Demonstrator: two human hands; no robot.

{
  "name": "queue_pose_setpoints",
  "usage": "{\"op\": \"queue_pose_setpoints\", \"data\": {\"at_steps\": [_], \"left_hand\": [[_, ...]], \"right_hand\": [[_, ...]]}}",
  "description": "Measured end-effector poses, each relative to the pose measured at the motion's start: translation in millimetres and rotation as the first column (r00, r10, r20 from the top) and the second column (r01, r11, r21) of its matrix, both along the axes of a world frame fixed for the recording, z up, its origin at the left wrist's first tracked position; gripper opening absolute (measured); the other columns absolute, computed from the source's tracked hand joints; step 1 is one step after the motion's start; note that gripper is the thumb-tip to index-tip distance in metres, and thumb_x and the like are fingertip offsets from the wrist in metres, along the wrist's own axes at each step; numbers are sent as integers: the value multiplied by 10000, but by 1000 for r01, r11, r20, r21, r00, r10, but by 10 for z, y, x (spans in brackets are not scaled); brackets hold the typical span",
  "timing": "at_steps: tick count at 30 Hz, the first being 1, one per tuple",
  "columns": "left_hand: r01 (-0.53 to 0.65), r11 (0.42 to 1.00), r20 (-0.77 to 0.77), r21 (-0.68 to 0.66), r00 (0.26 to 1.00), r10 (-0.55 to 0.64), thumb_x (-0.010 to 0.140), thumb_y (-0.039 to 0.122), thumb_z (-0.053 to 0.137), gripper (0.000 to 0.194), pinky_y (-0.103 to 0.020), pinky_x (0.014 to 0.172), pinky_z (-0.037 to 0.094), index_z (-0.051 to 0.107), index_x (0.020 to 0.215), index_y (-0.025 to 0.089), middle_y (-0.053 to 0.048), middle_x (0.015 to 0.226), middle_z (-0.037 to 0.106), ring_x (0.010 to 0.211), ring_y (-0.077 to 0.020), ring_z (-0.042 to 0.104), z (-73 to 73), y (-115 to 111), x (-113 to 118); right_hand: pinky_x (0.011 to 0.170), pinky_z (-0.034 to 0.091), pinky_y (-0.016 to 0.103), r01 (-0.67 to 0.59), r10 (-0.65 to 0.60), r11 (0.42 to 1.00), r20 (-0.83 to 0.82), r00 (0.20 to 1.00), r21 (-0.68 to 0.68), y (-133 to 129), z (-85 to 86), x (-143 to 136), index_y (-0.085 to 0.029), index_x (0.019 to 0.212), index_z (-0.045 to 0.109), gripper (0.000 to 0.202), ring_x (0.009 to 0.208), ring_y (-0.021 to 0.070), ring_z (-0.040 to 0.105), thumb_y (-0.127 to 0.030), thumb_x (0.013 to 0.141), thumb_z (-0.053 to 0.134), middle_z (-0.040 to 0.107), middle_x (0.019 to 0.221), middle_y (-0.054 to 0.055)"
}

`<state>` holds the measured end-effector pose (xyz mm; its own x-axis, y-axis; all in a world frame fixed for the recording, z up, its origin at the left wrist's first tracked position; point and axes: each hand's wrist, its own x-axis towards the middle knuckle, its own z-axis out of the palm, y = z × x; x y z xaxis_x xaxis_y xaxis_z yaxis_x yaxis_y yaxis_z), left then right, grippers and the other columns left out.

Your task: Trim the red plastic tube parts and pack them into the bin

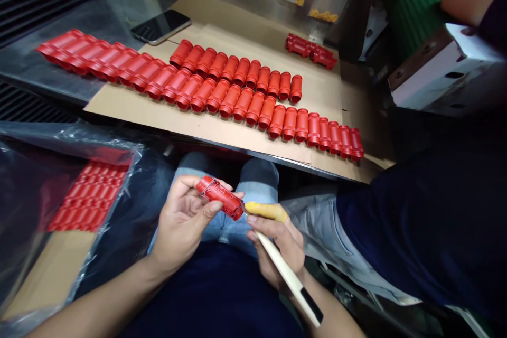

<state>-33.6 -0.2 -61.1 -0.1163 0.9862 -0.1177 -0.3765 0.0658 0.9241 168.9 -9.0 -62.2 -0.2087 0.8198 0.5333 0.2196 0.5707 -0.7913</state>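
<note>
Above the lap, the left hand (180, 224) pinches a tilted red part (222, 198) between thumb and fingers; the right hand (282, 243) curls closed around a cream-handled tool (285, 270), its tip at the part's end. Similar red pieces (229, 100) line the cardboard-covered table (24, 60).

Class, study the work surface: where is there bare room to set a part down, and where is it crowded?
Bare cardboard lies behind the short red row, between the phone and the red pile. A narrow strip lies between the long red row and the cardboard's near edge. It is crowded where the two rows run close together.
</note>
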Motion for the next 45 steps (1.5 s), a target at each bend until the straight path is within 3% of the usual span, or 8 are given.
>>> {"op": "queue_pose_setpoints", "data": {"at_steps": [7, 22, 28, 33, 37, 40, 42, 45], "left_hand": [[21, 990, 1, 141, 1000, -21, 988, 125, 790, 245, -438, 897, 719, 647, 1157, 230, -67, 1178, 820, 1018, -312, 855, -89, -14, 3], [1, 991, 71, 134, 997, -10, 996, 122, 779, 240, -418, 856, 719, 652, 1166, 234, -76, 1199, 812, 1001, -298, 851, -124, -23, -20], [-48, 989, -35, 138, 998, 53, 955, 114, 826, 292, -432, 908, 711, 646, 1142, 248, -53, 1201, 820, 1018, -290, 845, -83, -70, 5], [-6, 999, 28, -42, 1000, 7, 953, 201, 861, 320, -320, 821, 693, 617, 1157, 235, -42, 1080, 822, 920, -207, 816, -80, 12, -17], [107, 966, 148, -235, 986, -73, 994, 284, 829, 299, -252, 717, 657, 585, 1151, 215, -38, 993, 802, 780, -147, 766, -77, 74, -18], [122, 963, 128, -241, 987, -93, 971, 297, 854, 340, -269, 731, 662, 576, 1150, 219, -45, 1014, 805, 789, -159, 773, -86, 65, -7], [107, 975, 70, -197, 993, -95, 950, 286, 874, 364, -295, 792, 673, 582, 1158, 223, -59, 1077, 811, 880, -187, 798, -100, 49, -4], [86, 990, -35, -116, 995, -90, 946, 268, 875, 342, -326, 890, 674, 613, 1161, 219, -85, 1171, 810, 1011, -225, 815, -124, 35, -12]], "right_hand": [[903, 699, 374, -4, 4, 999, 18, 1000, 32, 13, -6, 4, -174, 1303, 736, 305, 1109, 250, 782, -65, 1021, 697, 762, 1278, 165], [965, 696, 341, 32, -33, 998, -23, 999, -62, -84, 16, -8, -196, 1259, 737, 263, 1140, 232, 799, -86, 1028, 675, 771, 1301, 140], [912, 709, 413, 9, -10, 989, -5, 1000, -148, -38, -28, 23, -212, 1213, 703, 186, 1020, 273, 813, -161, 1037, 670, 797, 1117, 103], [818, 699, 410, -134, 96, 983, 266, 959, 128, 98, 33, 121, -163, 1305, 672, 278, 1017, 270, 752, -70, 1046, 629, 766, 1184, 183], [804, 696, 391, -213, 161, 971, 365, 917, 107, 133, 27, 187, -150, 1324, 666, 271, 1015, 252, 722, -82, 1067, 614, 742, 1217, 194], [839, 686, 382, -172, 165, 985, 200, 966, 19, 136, -47, 174, -186, 1264, 709, 255, 1042, 249, 734, -76, 1043, 644, 755, 1139, 142], [850, 679, 360, -122, 127, 972, 9, 992, -200, 146, -85, 134, -216, 1188, 736, 179, 994, 227, 770, -124, 1047, 676, 785, 1094, 105], [786, 660, 276, -272, -3, 752, -415, 910, -601, 162, -99, 58, -225, 1084, 728, 85, 820, 160, 789, -290, 1047, 768, 813, 984, 50]]}}
